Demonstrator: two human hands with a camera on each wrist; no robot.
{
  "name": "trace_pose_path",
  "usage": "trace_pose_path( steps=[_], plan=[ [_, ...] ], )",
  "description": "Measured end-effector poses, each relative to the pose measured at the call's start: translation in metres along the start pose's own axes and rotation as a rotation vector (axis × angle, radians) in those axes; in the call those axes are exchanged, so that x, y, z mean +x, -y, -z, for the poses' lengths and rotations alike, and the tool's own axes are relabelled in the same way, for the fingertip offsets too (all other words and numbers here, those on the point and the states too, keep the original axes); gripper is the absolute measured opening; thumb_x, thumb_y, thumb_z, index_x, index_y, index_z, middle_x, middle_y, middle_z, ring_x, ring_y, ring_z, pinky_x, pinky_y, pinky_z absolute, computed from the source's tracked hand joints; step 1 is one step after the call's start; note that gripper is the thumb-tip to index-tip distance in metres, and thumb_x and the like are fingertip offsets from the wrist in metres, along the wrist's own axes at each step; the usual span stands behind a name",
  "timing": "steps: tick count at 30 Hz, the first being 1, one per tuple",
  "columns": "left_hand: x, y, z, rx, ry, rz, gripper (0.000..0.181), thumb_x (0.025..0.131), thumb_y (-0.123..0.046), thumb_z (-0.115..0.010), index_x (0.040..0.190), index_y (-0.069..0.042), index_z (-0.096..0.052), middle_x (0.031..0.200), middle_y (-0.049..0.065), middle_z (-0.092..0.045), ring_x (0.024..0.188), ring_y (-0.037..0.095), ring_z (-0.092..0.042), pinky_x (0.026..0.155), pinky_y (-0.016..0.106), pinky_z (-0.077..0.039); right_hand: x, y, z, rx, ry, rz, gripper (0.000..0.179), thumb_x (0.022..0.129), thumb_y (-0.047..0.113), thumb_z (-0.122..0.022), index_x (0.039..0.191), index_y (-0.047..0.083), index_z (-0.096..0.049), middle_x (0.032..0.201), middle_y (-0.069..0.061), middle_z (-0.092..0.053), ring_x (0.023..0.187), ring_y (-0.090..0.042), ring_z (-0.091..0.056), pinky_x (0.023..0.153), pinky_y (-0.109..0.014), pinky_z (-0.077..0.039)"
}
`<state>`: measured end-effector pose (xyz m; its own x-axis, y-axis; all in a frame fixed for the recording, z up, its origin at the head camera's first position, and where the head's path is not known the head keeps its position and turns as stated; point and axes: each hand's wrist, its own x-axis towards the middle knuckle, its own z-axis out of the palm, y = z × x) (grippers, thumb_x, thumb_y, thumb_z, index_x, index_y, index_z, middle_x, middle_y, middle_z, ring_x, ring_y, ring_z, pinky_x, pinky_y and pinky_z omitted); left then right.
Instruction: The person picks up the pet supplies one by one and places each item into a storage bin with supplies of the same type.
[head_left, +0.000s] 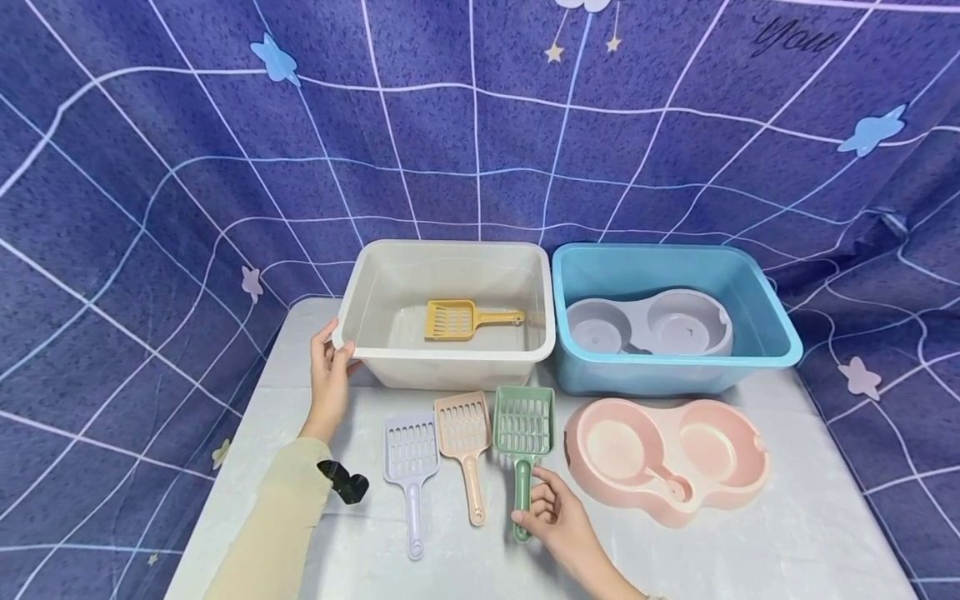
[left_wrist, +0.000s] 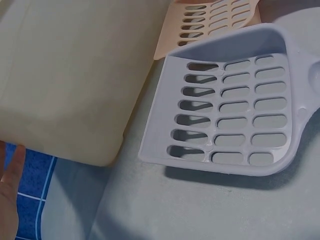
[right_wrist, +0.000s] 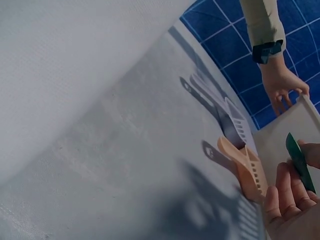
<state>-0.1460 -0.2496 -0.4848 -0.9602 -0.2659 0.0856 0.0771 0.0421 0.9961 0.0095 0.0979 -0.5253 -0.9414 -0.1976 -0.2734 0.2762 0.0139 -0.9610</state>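
My left hand [head_left: 328, 383] grips the near left corner of a beige litter box [head_left: 450, 372], thumb over the rim and fingers outside. In the box lies a yellow litter scoop [head_left: 493, 317]. My right hand [head_left: 561, 518] pinches the handle of a green litter scoop [head_left: 522, 487], its slotted head pointing toward the box. The right wrist view shows that handle [right_wrist: 298, 162] between thumb and fingers. Left of it, a peach litter scoop [head_left: 471, 483] and a lavender litter scoop [head_left: 413, 508] lie on the table. In the left wrist view the lavender scoop [left_wrist: 160, 110] is near the box wall.
To the right of the beige box stands a blue litter box [head_left: 645, 379] with a grey double pet bowl [head_left: 637, 318] inside. A pink double pet bowl [head_left: 663, 433] sits in front of it on the pale table [head_left: 262, 425]. A blue patterned curtain [head_left: 420, 125] hangs behind and at the sides.
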Motion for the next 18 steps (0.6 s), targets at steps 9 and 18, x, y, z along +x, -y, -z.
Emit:
trace_pose_path(
  steps=[9,18],
  plan=[
    [0.004,0.015,0.000,-0.011,-0.038,-0.022,0.051,0.104,-0.013,-0.040,0.153,-0.016,-0.027,0.143,0.016,-0.043,0.119,0.021,-0.050,0.100,0.039,-0.046,-0.005,0.008,-0.003,0.008,0.016,0.004,0.075,0.080,-0.004,-0.077,0.143,-0.011,-0.036,0.093,-0.007,-0.055,0.075,-0.006,-0.049,0.065,-0.014,-0.042],
    [0.006,0.017,-0.001,-0.019,-0.035,-0.027,0.052,0.104,-0.013,-0.039,0.154,-0.016,-0.026,0.146,0.016,-0.041,0.123,0.025,-0.048,0.103,0.042,-0.045,-0.012,0.016,-0.004,-0.043,0.034,0.053,0.074,0.080,-0.001,-0.079,0.142,-0.010,-0.039,0.095,-0.008,-0.057,0.077,-0.007,-0.052,0.068,-0.016,-0.045]
  ],
)
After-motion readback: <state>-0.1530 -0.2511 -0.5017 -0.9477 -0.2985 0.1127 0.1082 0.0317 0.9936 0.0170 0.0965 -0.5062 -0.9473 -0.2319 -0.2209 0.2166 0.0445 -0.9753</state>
